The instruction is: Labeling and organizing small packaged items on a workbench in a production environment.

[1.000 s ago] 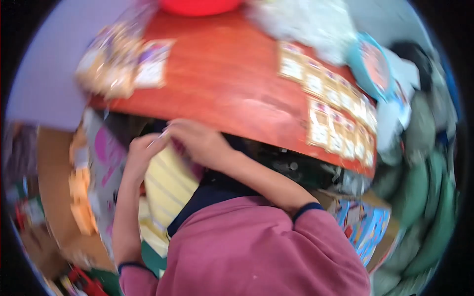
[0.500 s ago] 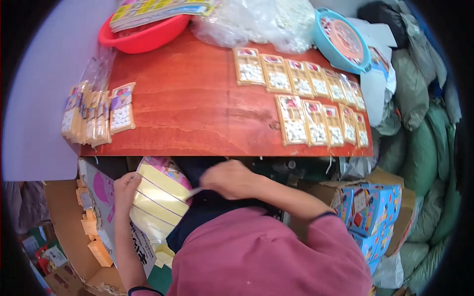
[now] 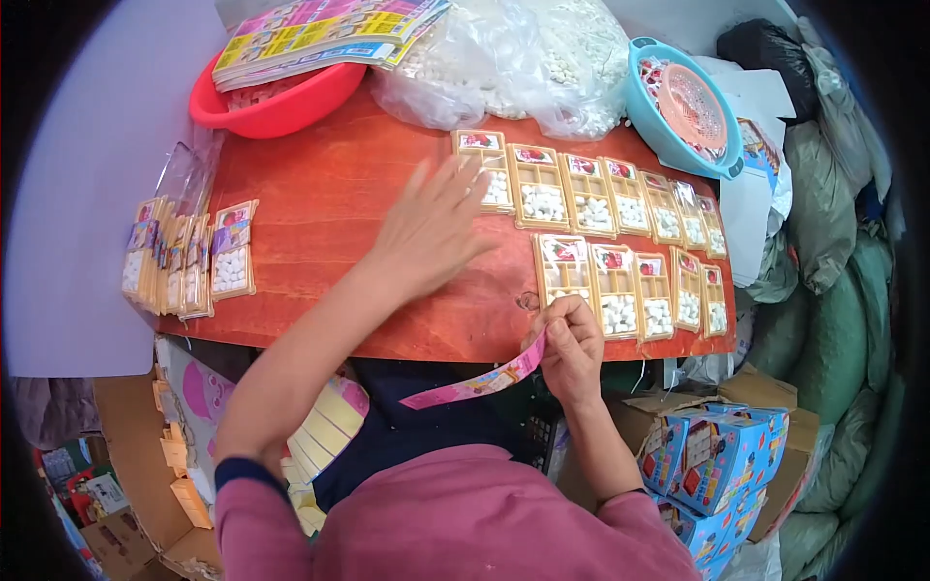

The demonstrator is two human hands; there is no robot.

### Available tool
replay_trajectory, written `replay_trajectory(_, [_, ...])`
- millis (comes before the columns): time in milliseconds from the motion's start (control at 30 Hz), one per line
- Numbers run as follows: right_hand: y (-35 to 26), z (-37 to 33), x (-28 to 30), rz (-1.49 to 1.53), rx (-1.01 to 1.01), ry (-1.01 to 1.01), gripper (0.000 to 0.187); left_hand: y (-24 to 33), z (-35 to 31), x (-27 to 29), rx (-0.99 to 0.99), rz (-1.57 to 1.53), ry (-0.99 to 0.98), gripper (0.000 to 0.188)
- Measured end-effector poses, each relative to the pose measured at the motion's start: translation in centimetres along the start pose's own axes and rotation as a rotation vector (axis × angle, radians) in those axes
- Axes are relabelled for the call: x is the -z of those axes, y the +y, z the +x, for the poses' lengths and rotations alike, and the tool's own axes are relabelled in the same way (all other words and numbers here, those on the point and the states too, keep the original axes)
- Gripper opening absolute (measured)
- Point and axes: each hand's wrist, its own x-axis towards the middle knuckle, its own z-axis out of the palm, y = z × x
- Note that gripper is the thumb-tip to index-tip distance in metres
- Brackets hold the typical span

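My right hand (image 3: 572, 351) pinches one end of a pink printed paper strip (image 3: 477, 385), whose free end hangs to the left over my lap. With fingers spread and blurred by motion, my left hand (image 3: 434, 230) reaches over the table beside a tan plastic tray (image 3: 496, 191) of white pieces, partly covering it. More such trays stand in two rows at the right, among them one tray (image 3: 562, 266) just behind my right hand. A sheet of pale yellow strips (image 3: 327, 431) lies against my lap, partly hidden by my left forearm.
Stacked wrapped trays (image 3: 172, 257) stand at the table's left. A red basin (image 3: 291, 108) with printed sheets (image 3: 320, 44), clear bags of white pieces (image 3: 513, 68) and a blue basket (image 3: 644, 107) line the back. Blue boxes (image 3: 712, 460) sit below right, a cardboard box (image 3: 131, 436) below left.
My right hand has moved from the sheet up to the table edge, now holding a pink strip. My left hand has let go of the sheet and swung up over the table.
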Motion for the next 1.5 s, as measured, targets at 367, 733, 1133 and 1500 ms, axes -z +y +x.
replay_trajectory(367, [-1.1, 0.9, 0.6, 0.079, -0.034, -0.008, 0.02, 0.3, -4.0, -4.0, 0.181, -0.07, -0.139, 0.086])
replay_trajectory(733, [1.3, 4.3, -6.6, -0.056, -0.24, -0.165, 0.016, 5.0, -16.4, 3.0, 0.512, -0.075, -0.07, 0.09])
replay_trajectory(1133, [5.4, 8.2, -9.9, -0.37, -0.185, -0.096, 0.019, 1.9, -18.3, 4.0, 1.084, -1.28, 0.492, 0.03])
replay_trajectory(1500, [6.4, 9.0, -9.7, -0.734, -0.11, -0.091, 0.029, -0.1, -17.8, 3.0, 1.137, -1.163, 0.361, 0.037])
